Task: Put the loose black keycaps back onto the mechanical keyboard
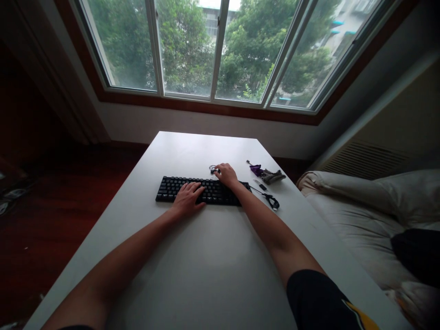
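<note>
A black keyboard (172, 188) lies across the middle of a white table (206, 275). My left hand (188, 198) rests flat on the keyboard's middle keys, fingers stretched out. My right hand (226, 174) sits at the keyboard's far edge, fingers curled over a small dark object (213, 169) with a wire loop; what it grips is partly hidden. A thin black cable (270, 199) runs off the keyboard's right end.
A purple item (256, 170) and a grey brush-like tool (274, 176) lie right of the keyboard. A small dark stick (261, 185) lies nearby. A bed with pale bedding (364, 215) stands to the right. A large window (220, 50) is beyond the table.
</note>
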The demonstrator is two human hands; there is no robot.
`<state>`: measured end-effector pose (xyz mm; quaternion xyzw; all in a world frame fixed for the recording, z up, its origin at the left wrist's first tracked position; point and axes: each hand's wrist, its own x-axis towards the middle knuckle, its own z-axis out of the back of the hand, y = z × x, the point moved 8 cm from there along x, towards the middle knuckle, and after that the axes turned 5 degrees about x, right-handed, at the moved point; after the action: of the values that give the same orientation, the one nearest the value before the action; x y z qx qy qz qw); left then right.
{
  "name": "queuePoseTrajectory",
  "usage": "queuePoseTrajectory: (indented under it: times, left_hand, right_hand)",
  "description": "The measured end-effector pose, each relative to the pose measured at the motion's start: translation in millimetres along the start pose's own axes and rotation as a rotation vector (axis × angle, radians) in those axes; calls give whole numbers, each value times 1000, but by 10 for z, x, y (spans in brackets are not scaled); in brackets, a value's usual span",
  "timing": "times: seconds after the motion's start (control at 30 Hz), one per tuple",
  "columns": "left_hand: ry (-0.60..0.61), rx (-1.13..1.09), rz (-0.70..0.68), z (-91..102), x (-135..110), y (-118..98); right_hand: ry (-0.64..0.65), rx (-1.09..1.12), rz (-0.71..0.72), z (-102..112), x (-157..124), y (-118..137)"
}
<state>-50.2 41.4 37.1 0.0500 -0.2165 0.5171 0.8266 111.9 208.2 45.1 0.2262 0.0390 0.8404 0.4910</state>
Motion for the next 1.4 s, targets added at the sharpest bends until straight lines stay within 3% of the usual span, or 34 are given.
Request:
queuePoseTrajectory:
  times: [0.2,0.33,0.63,1.03,1.27,1.4]
  left_hand:
    - [5,3,-4,1,1,27]
    - [3,11,-2,-6,2,37]
    - [1,5,-11,-4,-11,33]
    - [-4,3,-14,-18,-14,16]
    - [0,-5,-6,-17,-19,27]
    - [1,-3,-9,-9,-21,24]
  right_hand:
    - [89,-110,41,-219,240,52]
    - [64,-121,77,-232,254,106]
    - [-45,-1,271,94,-80,280]
    - [-145,234,412,459,-583,408]
    - [-181,298,421,586,-657,478]
    - [-156,258,321,559,-617,376]
